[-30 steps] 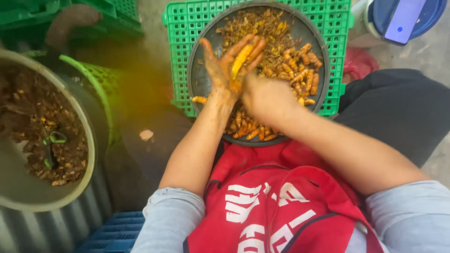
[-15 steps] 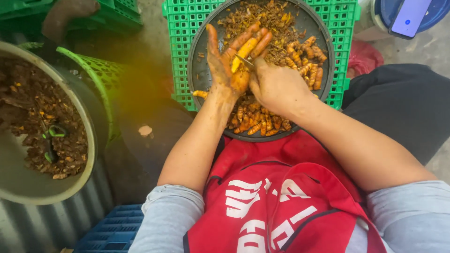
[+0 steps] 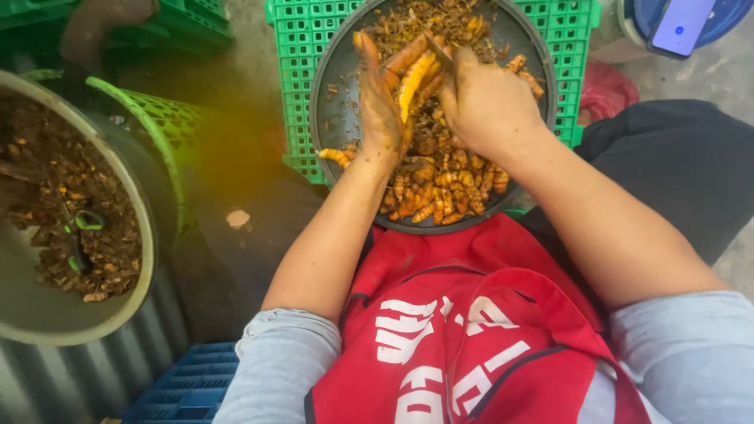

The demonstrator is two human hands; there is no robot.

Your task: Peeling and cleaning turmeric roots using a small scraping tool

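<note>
Sleeves: you wear pale grey-blue sleeves pushed up above the elbows, leaving your forearms bare.
Apron: a red bib with white lettering and thin dark piping covers your front.
Trousers: dark, almost black fabric.
Left hand point(image 3: 378, 102): stained with yellow-orange smears and grit.
Right hand point(image 3: 487, 106): bare, lightly soiled.

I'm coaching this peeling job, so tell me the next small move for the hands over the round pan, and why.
Probably draw the small blade in the right hand down the orange root that the left hand props up. The root already shows bright yellow flesh, the blade tip sits at its upper end, and both hands hang over the dark pan, so scrapings would fall among the pieces there.
</note>
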